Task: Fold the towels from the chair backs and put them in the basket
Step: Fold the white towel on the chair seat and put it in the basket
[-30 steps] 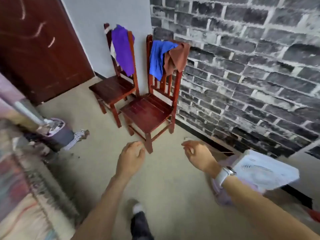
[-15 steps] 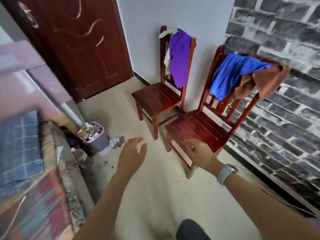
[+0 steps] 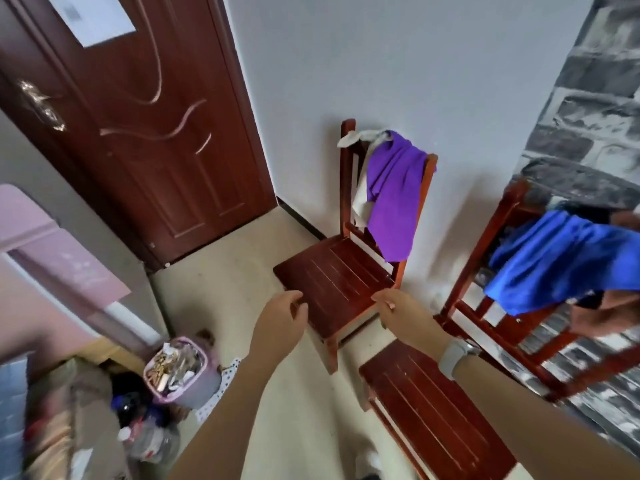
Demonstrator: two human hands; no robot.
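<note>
Beige floor (image 3: 221, 271) bears two chairs (image 3: 332, 282) and bin (image 3: 183, 372)

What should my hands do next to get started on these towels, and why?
Probably reach forward and up with the right hand to take the purple towel off the far chair. Both hands hold nothing, the left hand hovering near that chair's seat, and the purple towel hangs on the chair back straight ahead, over a white cloth.
</note>
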